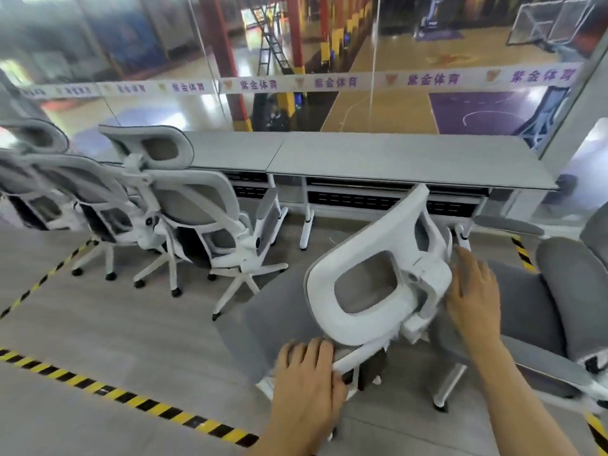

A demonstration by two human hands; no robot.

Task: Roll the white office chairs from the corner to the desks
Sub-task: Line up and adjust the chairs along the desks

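White plastic and grey mesh made up the high-backed office chair (325, 284) that stood directly in front of the person, on the grey floor (131, 324) between them and the right half of the long grey desk (394, 159). Its back faced the person, and its long line, from the lower frame up through the looped headrest, slanted away to the right toward the desk's front edge, so a forward shove looked likely to carry it there. The left hand (306, 376) was the nearer one, fingers curled over the white frame bar at the back's near lower edge, grasping it. The right hand (473, 291) lay farther out, fingers straight and spread, pressed flat against the headrest's bracket without closing on it. Two matching white chairs (197, 205) were parked at the desk's left half. A grey padded chair (556, 291) stood just beside the right hand, near enough that it might catch in a turn
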